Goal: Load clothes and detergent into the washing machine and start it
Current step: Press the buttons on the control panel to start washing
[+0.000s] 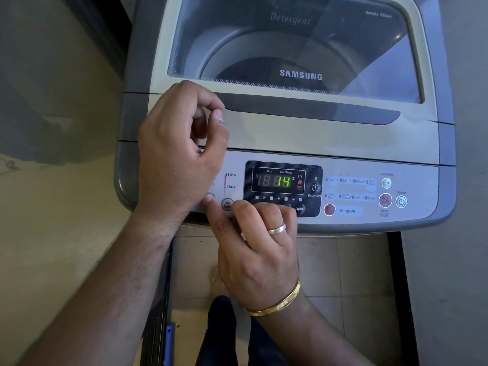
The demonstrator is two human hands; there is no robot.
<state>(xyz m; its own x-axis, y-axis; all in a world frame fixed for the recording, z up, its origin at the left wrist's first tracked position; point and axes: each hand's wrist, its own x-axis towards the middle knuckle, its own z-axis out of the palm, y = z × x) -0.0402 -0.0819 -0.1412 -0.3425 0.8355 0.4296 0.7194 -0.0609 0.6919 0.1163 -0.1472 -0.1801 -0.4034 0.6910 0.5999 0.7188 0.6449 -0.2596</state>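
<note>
A grey top-loading washing machine (422, 143) stands in front of me with its glass lid (295, 46) down; the drum shows dimly through it and no clothes can be made out. The control panel (351, 188) faces me and its display (278, 180) reads 14 in green. My left hand (179, 151) rests loosely curled on the panel's left end, holding nothing. My right hand (258, 244), wearing a ring and a gold bangle, is curled with its index finger stretched left, the tip on a button at the panel's lower left. The Start/Pause button (385, 200) lies at the right, untouched.
A power button (401, 201), an L/S button (386, 183) and a red Program button (329, 209) sit on the panel's right side. A wall (52, 180) runs along the left. Tiled floor (356, 273) and my dark trouser leg (221, 331) show below the machine.
</note>
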